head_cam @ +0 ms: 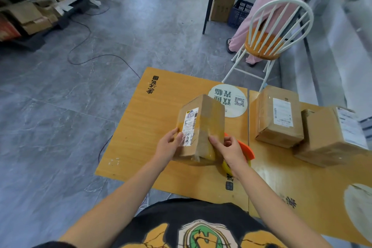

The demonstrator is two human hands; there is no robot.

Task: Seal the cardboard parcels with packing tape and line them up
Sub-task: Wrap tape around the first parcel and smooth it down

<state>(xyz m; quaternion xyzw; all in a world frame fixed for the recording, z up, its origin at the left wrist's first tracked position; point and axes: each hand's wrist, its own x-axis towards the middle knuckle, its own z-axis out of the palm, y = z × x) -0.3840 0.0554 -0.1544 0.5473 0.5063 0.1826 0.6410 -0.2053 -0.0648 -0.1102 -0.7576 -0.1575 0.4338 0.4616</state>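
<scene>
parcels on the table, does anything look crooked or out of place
Yes. The far-right parcel sits skewed against the neighbour parcel, not squared up in a row. The held parcel is tilted between the left hand and right hand. No damage shows.

Tape dispenser (247, 150): we only see an orange arc, the rest sits behind the right hand (228, 150) and the held parcel (203, 127). Tape roll (225, 166) is just a yellow sliver under that wrist. We can't tell if the right hand grips the dispenser or only touches the parcel. Left hand (169, 147) covers the parcel's near left edge. Label (189, 125) print is too small to read. Right table (291, 177) is cut by the right and near edges, its round sticker (360, 207) too. Person in pink trousers (267, 2) is cut at the far edge. Far left shelves (30, 12) are blurred.
</scene>
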